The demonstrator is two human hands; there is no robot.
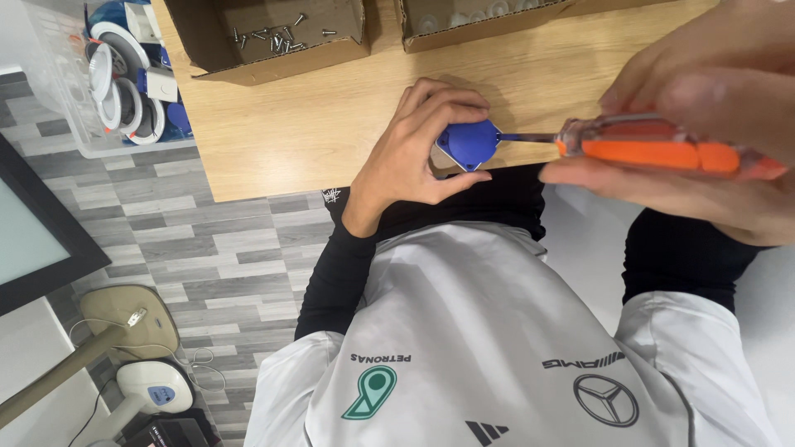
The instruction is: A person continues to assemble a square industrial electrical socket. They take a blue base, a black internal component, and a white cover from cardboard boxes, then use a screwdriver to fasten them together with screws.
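Wooden and pale, the table (331,124) carried an open cardboard box (273,50) of loose screws (273,37) at its far edge. The right hand (704,124) had its fingers wrapped around an orange-handled screwdriver (654,149), its tip meeting a small blue part (468,142) at the table's near edge, which the left hand (418,153) pinched between curled fingers.

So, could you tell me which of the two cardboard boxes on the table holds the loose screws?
The left box, at the table's corner: loose screws lie scattered inside. The right box shows pale round parts, no screws.
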